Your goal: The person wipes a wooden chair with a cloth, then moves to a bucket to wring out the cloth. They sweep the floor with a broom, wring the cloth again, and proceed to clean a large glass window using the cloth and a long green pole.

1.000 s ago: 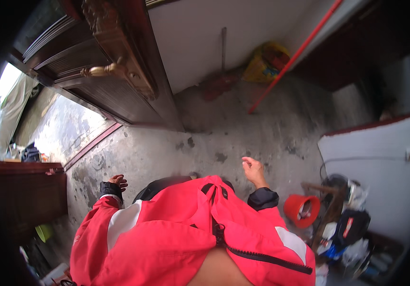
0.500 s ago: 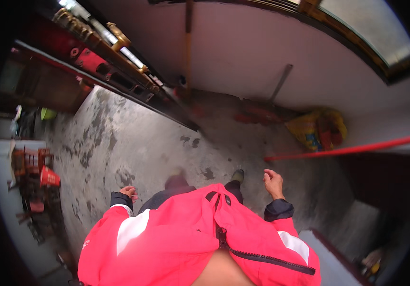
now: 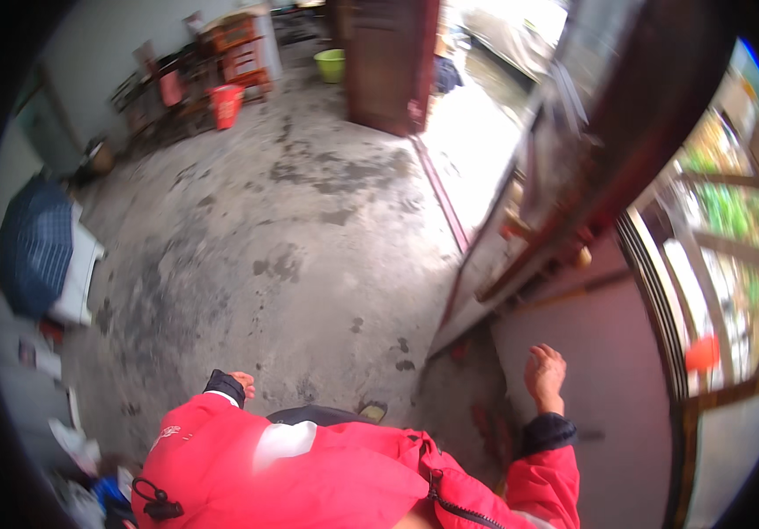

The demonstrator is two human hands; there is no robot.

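Near door (image 3: 604,176) plus far door (image 3: 388,66) = two. Right hand (image 3: 545,377): fingers loosely open, near door beyond fingertips, apart (blurry, btw). Left hand (image 3: 243,383): can't tell how wide.

A dark checked umbrella (image 3: 37,247) sits at left, a red bucket (image 3: 227,107) and green tub (image 3: 331,66) farther back.

Can see small white lettering (image 3: 170,432) on left sleeve (image 3: 192,413) of red jacket (image 3: 335,472), but cannot read any word or number.
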